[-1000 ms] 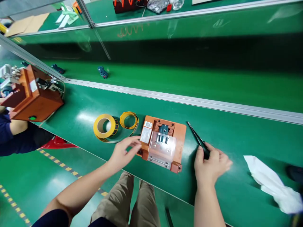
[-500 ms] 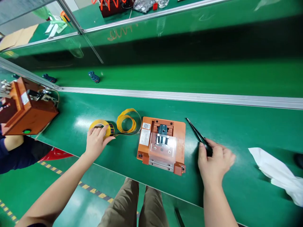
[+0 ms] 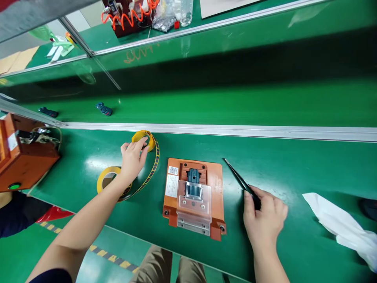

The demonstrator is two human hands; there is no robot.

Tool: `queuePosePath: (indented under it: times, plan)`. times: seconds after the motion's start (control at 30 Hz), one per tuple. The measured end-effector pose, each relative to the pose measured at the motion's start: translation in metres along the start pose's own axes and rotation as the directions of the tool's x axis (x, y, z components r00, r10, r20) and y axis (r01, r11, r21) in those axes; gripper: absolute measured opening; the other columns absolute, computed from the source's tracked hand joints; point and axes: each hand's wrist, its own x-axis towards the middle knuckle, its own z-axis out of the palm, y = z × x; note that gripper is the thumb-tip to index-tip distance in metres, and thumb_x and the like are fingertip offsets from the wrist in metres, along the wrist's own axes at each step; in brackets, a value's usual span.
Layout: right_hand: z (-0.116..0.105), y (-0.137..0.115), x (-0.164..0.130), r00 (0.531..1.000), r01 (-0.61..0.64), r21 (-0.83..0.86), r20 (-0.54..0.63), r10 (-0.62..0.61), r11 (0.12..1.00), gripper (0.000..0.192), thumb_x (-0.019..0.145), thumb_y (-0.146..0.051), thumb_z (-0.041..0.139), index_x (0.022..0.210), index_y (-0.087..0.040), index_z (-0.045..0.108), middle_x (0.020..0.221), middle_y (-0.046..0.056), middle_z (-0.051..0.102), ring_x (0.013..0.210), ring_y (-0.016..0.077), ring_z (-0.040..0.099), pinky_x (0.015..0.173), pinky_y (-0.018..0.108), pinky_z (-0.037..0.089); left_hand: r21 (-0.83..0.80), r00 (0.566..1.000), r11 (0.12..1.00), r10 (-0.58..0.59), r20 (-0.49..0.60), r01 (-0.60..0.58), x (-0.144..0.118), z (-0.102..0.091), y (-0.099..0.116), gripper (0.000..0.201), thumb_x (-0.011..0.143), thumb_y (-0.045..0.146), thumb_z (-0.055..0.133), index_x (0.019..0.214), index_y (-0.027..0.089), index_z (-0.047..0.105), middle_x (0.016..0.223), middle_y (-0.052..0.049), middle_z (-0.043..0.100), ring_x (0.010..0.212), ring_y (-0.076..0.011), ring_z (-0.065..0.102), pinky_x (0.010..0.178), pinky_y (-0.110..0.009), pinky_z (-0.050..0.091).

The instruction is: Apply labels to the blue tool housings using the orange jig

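My left hand [image 3: 133, 159] has its bent fingers on the loose coil of yellow label tape [image 3: 151, 142]; the exact grip is partly hidden. From this coil the strip, with dark labels along it, curves down to the yellow tape roll [image 3: 102, 179], partly covered by my forearm. In my right hand [image 3: 265, 212] is a pair of black tweezers [image 3: 237, 175], tips pointing away to the upper left. Between my hands lies an orange fixture [image 3: 216, 184]. A dark blue-grey part [image 3: 193, 175] sits in it, partly under a clear plastic cover [image 3: 194, 214].
A white cloth [image 3: 338, 220] lies at the right, near a dark object [image 3: 368, 208]. Beyond the metal rail [image 3: 206, 129], two dark blue parts [image 3: 104, 109] rest on the green belt. An orange-brown machine [image 3: 32, 165] stands at the left, with another person's arm [image 3: 4, 199] below it.
My left hand has moved from the tape roll to the loose coil, which has shifted away toward the rail. The right hand still holds the tweezers. The view has shifted slightly.
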Motion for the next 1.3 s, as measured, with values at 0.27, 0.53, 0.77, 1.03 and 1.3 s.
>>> queuePosePath:
  times: [0.27, 0.53, 0.77, 1.03, 1.3]
  plan:
    - [-0.004, 0.000, 0.000, 0.997, -0.079, 0.069, 0.022, 0.078, 0.995, 0.049, 0.097, -0.057, 0.046, 0.111, -0.015, 0.068, 0.100, 0.016, 0.067, 0.094, 0.0312, 0.058, 0.086, 0.047, 0.044, 0.032, 0.972, 0.988, -0.156, 0.178, 0.153, 0.062, 0.020, 0.021, 0.040, 0.098, 0.044, 0.051, 0.110, 0.013, 0.072, 0.090, -0.014, 0.076, 0.087, -0.0286, 0.071, 0.078, -0.037, 0.049]
    - [-0.019, -0.023, 0.013, 0.828, -0.484, 0.716, 0.191, 0.526, 0.502, 0.042, 0.080, -0.051, 0.075, 0.110, -0.023, 0.068, 0.099, 0.006, 0.065, 0.084, 0.0210, 0.062, 0.089, 0.046, 0.050, -0.597, 0.922, 0.705, -0.328, 0.205, 0.384, 0.041, -0.006, 0.016, 0.033, 0.079, 0.026, 0.072, 0.111, 0.020, 0.070, 0.076, -0.001, 0.072, 0.068, -0.0162, 0.067, 0.065, -0.028, 0.051]
    - [-0.024, -0.088, 0.056, 0.860, -0.498, 0.857, 0.469, 0.199, 0.132, 0.026, 0.076, -0.050, 0.080, 0.092, -0.030, 0.073, 0.093, 0.003, 0.067, 0.079, 0.0186, 0.065, 0.079, 0.043, 0.060, -0.822, 0.881, 0.408, -0.421, 0.217, 0.397, -0.003, -0.019, 0.036, 0.029, 0.071, 0.025, 0.080, 0.099, 0.020, 0.076, 0.084, -0.003, 0.077, 0.078, -0.0152, 0.070, 0.075, -0.029, 0.057]
    - [-0.010, -0.178, 0.090, 0.820, -0.531, 0.832, 0.552, -0.151, 0.158, 0.023, 0.082, -0.034, 0.080, 0.102, -0.025, 0.073, 0.099, 0.004, 0.076, 0.082, 0.0189, 0.073, 0.077, 0.039, 0.065, -0.730, 0.868, 0.530, -0.464, 0.175, 0.431, -0.033, -0.032, 0.044, 0.020, 0.070, 0.039, 0.083, 0.071, 0.020, 0.076, 0.069, 0.000, 0.072, 0.067, -0.0162, 0.064, 0.062, -0.028, 0.052]
    - [0.009, -0.207, 0.107, 0.762, -0.529, 0.821, 0.571, -0.306, 0.214, 0.026, 0.082, -0.041, 0.079, 0.097, -0.021, 0.071, 0.091, 0.002, 0.077, 0.077, 0.0153, 0.073, 0.081, 0.035, 0.064, -0.633, 0.916, 0.672, -0.365, 0.168, 0.384, -0.047, -0.037, 0.044, 0.023, 0.078, 0.042, 0.077, 0.069, 0.021, 0.074, 0.067, 0.002, 0.068, 0.063, -0.0134, 0.056, 0.056, -0.025, 0.042]
